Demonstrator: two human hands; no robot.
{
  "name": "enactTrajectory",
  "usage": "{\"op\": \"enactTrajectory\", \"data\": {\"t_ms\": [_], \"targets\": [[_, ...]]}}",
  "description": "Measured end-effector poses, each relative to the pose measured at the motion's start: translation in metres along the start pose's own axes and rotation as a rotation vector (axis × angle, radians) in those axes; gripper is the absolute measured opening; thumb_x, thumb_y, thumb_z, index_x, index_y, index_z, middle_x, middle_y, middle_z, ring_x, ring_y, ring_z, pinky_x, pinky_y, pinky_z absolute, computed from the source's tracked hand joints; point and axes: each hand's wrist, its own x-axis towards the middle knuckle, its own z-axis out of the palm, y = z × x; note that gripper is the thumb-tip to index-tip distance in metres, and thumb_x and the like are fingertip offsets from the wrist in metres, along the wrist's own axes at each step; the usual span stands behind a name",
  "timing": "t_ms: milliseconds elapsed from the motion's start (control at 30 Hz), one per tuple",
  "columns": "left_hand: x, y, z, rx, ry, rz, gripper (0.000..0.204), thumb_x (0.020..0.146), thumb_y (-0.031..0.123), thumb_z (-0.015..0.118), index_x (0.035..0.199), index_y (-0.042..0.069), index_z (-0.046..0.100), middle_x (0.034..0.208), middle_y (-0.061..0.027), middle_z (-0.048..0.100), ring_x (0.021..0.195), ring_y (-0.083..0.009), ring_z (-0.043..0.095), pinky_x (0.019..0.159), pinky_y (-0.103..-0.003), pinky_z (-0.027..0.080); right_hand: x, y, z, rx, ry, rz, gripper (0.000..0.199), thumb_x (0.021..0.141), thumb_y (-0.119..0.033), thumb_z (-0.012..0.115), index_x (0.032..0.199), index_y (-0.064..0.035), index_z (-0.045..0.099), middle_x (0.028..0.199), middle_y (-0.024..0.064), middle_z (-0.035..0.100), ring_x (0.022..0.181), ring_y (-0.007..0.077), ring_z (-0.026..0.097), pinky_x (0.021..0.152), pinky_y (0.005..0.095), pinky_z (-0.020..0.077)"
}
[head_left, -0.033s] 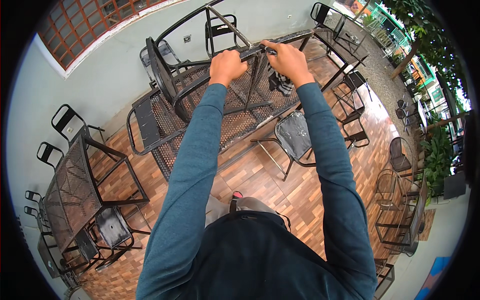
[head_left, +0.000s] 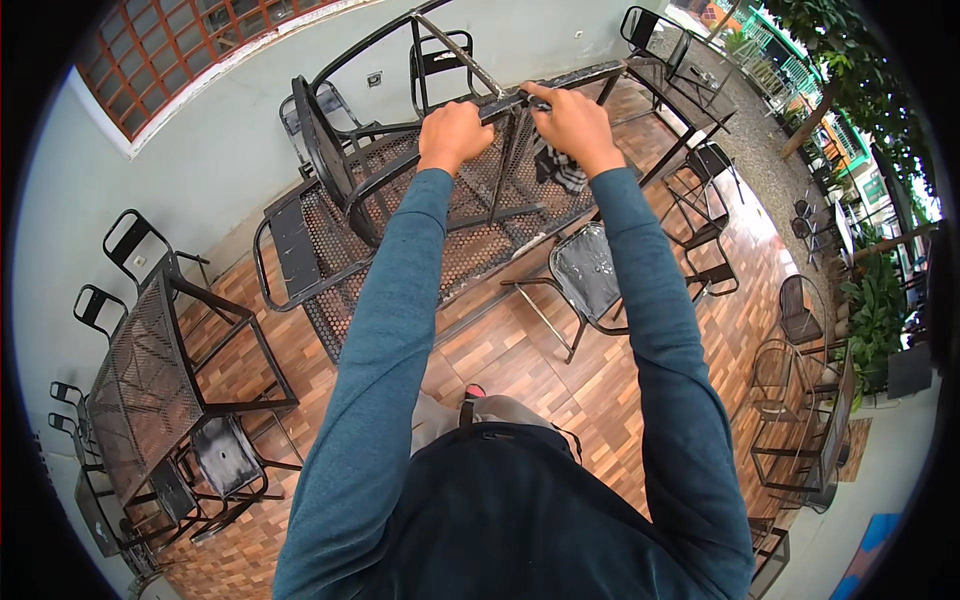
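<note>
A black metal chair (head_left: pixel 322 150) lies tipped over on a black mesh-topped table (head_left: pixel 470 255), its backrest (head_left: pixel 292 240) low at the left and its legs raised. My left hand (head_left: pixel 456 136) is closed around one of the chair's dark tubes. A little to its right, my right hand (head_left: pixel 575 125) is closed at the same bar, near where a worn, pale rod (head_left: pixel 465 58) meets it. A small dark piece shows by the right fingers; I cannot make out what it is. Below that hand, a black-and-white checked cloth (head_left: pixel 562 172) rests on the mesh.
A chair with a worn seat (head_left: pixel 590 265) stands in front of the table. At the left is another mesh table (head_left: pixel 150 370) with chairs around it. More chairs (head_left: pixel 800 310) stand at the right, near plants. A pale wall with a grated window (head_left: pixel 190 55) rises behind.
My right hand and forearm have shifted very slightly to the left. The left hand keeps its place on the chair's tube.
</note>
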Motion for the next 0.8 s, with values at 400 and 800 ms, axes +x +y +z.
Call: {"op": "enactTrajectory", "data": {"t_ms": [400,800], "targets": [[0.0,0.005,-0.004,0.014,-0.042,-0.035,0.03,0.081,0.033,0.071,0.093,0.006,0.079,0.087,-0.0202,0.075,0.087,-0.0388,0.073,0.083,-0.049,0.058,-0.009,0.004,0.007,-0.066,0.094,-0.012,0.047,0.088,-0.029,0.068,0.136,-0.0293,0.066,0.079,0.016,0.071,0.075,0.0384,0.07,0.066,0.05,0.0568],[-0.002,0.002,-0.002,0.004,-0.009,-0.018,0.034,0.081,0.034,0.07,0.089,0.002,0.077,0.084,-0.0242,0.073,0.084,-0.0426,0.072,0.082,-0.051,0.057,-0.013,0.004,0.002,-0.061,0.067,-0.04,0.047,0.089,-0.032,0.07,0.136,-0.0279,0.066,0.076,0.0164,0.069,0.071,0.0386,0.069,0.064,0.0502,0.056]]}}
